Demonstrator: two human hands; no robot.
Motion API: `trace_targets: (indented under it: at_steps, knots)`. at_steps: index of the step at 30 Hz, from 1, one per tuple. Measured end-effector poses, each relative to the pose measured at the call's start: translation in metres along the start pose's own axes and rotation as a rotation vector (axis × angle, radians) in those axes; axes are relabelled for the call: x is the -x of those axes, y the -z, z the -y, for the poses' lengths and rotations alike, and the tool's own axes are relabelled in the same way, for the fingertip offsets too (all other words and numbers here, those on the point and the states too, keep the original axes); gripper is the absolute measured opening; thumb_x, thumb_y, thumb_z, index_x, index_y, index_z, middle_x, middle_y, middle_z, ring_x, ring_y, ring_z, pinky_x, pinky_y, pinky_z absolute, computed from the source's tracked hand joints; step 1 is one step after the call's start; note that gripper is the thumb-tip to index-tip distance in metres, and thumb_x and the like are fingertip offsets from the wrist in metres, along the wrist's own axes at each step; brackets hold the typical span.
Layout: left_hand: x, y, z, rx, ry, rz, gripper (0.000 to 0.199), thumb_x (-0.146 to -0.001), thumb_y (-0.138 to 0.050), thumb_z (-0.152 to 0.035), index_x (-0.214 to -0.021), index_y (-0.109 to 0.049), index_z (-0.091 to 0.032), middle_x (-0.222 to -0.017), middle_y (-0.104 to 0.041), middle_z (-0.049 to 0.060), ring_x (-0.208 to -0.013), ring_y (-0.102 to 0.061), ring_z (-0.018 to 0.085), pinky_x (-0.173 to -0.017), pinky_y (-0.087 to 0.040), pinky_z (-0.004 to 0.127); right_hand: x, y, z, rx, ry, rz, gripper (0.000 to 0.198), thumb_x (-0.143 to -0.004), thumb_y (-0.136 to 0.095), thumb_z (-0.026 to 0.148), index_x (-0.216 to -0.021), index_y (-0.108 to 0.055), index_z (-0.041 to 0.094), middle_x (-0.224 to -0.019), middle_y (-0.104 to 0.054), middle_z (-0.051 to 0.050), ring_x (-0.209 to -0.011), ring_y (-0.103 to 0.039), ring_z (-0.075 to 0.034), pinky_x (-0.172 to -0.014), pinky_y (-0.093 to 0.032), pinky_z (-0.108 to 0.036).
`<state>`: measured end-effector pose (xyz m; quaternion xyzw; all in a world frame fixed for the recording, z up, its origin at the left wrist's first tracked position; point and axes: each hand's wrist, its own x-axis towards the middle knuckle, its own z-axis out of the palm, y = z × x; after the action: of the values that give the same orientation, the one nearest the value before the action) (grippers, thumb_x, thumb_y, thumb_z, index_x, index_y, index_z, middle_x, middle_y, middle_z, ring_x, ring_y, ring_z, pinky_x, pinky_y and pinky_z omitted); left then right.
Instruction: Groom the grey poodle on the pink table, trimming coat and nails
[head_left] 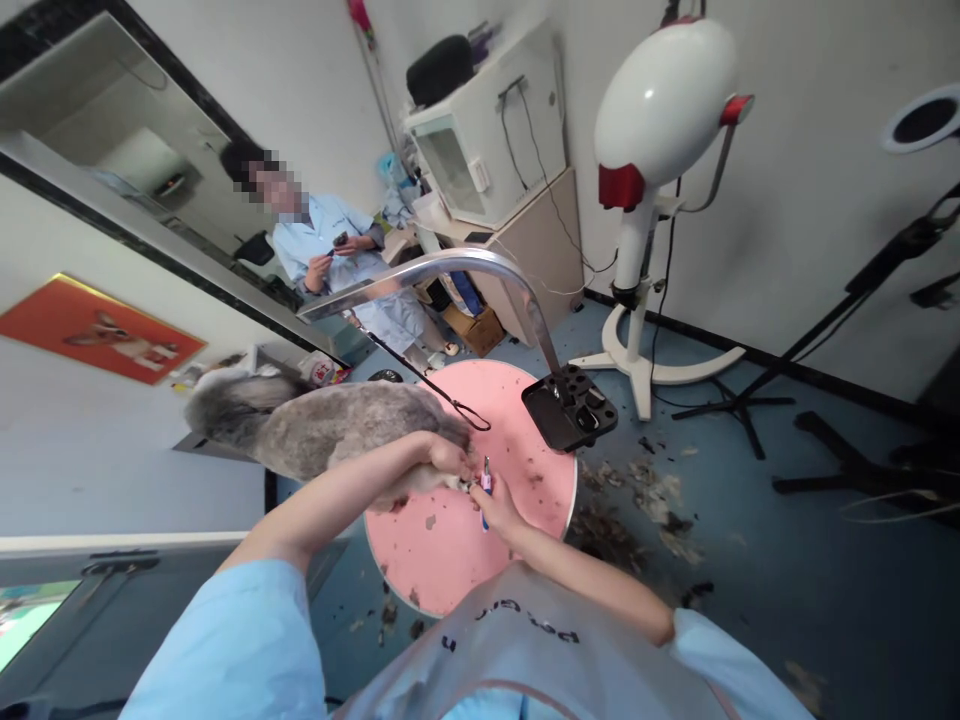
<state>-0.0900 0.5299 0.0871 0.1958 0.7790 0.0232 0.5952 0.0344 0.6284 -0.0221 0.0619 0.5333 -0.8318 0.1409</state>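
On my feed: grey dog [360,420] centre-left, partly over pink table [442,575]. Left hand [450,457] closed round paw [454,483], mid-frame, seemingly to steady it. Right hand [504,508] grips blue-ended tool [486,488], fingers at paw, probably so tool sits close. Black tray [541,420] by metal arm [465,262], right of centre, presumably for easy reach.

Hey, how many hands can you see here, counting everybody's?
4: the wearer's left hand by the dog's paw; the right hand with a slim tool; a co-worker's one hand and other hand, near a small dark object.
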Motion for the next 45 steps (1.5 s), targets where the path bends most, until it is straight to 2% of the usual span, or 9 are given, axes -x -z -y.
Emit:
trace_targets:
  at_steps: [5, 9, 15, 20, 25, 31, 37, 42, 45]
  knots:
    - [0.002, -0.023, -0.010, 0.045, 0.036, -0.112, 0.027, -0.080, -0.053, -0.038, -0.086, -0.060, -0.013, -0.077, -0.060, 0.002, -0.064, -0.051, 0.012, -0.055, -0.039, 0.020, 0.003, 0.028, -0.008, 0.036, -0.073, 0.088, 0.021, -0.066, -0.057, 0.025, -0.084, -0.047, 0.020, -0.063, -0.046, 0.008, -0.052, -0.043, -0.009, -0.049, -0.034, -0.021]
    - [0.009, -0.036, -0.020, 0.050, 0.044, -0.106, 0.029, -0.073, -0.061, -0.042, -0.083, -0.058, -0.015, -0.072, -0.059, 0.000, -0.061, -0.052, 0.013, -0.051, -0.037, 0.021, 0.010, 0.054, -0.011, 0.092, -0.164, 0.167, 0.027, -0.065, -0.055, 0.022, -0.091, -0.049, 0.019, -0.064, -0.050, 0.007, -0.055, -0.045, -0.010, -0.052, -0.034, -0.023]
    - [0.018, -0.042, -0.026, -0.033, -0.108, -0.139, 0.015, -0.078, -0.052, -0.032, -0.079, -0.053, -0.017, -0.069, -0.058, -0.001, -0.057, -0.049, 0.011, -0.051, -0.035, 0.021, 0.024, 0.075, 0.004, 0.503, 0.091, 0.161, 0.018, -0.070, -0.056, 0.020, -0.088, -0.055, 0.019, -0.073, -0.055, 0.003, -0.067, -0.048, -0.014, -0.063, -0.039, -0.026]
    - [0.022, -0.038, -0.023, 0.069, -0.232, -0.124, 0.012, -0.083, -0.048, -0.026, -0.084, -0.053, -0.015, -0.072, -0.056, -0.001, -0.062, -0.049, 0.010, -0.056, -0.038, 0.020, 0.025, 0.075, 0.019, 0.825, 0.428, 0.155, 0.036, -0.073, -0.054, 0.012, -0.107, -0.061, 0.021, -0.097, -0.066, -0.007, -0.090, -0.058, -0.023, -0.080, -0.043, -0.035]
    - [0.031, -0.029, -0.026, 0.132, -0.329, -0.072, 0.011, -0.084, -0.049, -0.023, -0.087, -0.053, -0.013, -0.071, -0.051, -0.002, -0.063, -0.045, 0.009, -0.057, -0.038, 0.019, 0.017, 0.070, 0.028, 0.959, 0.579, 0.112, 0.041, -0.079, -0.053, 0.013, -0.118, -0.061, 0.021, -0.102, -0.068, -0.011, -0.093, -0.060, -0.026, -0.082, -0.046, -0.038]
    - [0.032, -0.030, -0.023, 0.177, -0.468, -0.039, 0.012, -0.081, -0.049, -0.013, -0.092, -0.053, -0.013, -0.072, -0.050, -0.002, -0.063, -0.045, 0.009, -0.058, -0.039, 0.019, 0.016, 0.064, 0.033, 1.009, 0.628, 0.159, 0.043, -0.081, -0.055, 0.017, -0.124, -0.059, 0.020, -0.108, -0.068, -0.012, -0.099, -0.060, -0.028, -0.087, -0.046, -0.041]
    - [0.030, -0.034, -0.015, 0.088, -0.415, -0.049, 0.015, -0.082, -0.051, -0.016, -0.097, -0.054, -0.014, -0.080, -0.059, 0.001, -0.068, -0.052, 0.011, -0.060, -0.043, 0.019, 0.019, 0.060, 0.030, 1.004, 0.559, 0.186, 0.046, -0.080, -0.056, 0.020, -0.126, -0.058, 0.022, -0.104, -0.069, -0.011, -0.093, -0.063, -0.026, -0.080, -0.048, -0.037]
    - [0.033, -0.039, -0.017, 0.043, -0.378, -0.034, 0.008, -0.081, -0.050, -0.015, -0.089, -0.052, -0.015, -0.077, -0.058, 0.000, -0.067, -0.052, 0.010, -0.061, -0.043, 0.019, 0.019, 0.056, 0.029, 1.037, 0.573, 0.211, 0.038, -0.077, -0.058, 0.017, -0.115, -0.064, 0.022, -0.098, -0.069, -0.011, -0.090, -0.062, -0.026, -0.079, -0.046, -0.035]
    - [0.031, -0.043, -0.015, 0.068, -0.413, -0.037, 0.007, -0.081, -0.051, -0.016, -0.088, -0.051, -0.015, -0.074, -0.055, -0.001, -0.065, -0.050, 0.010, -0.059, -0.042, 0.019, 0.019, 0.057, 0.030, 0.951, 0.558, 0.239, 0.033, -0.078, -0.060, 0.020, -0.111, -0.065, 0.023, -0.096, -0.068, -0.010, -0.089, -0.061, -0.025, -0.080, -0.045, -0.035]
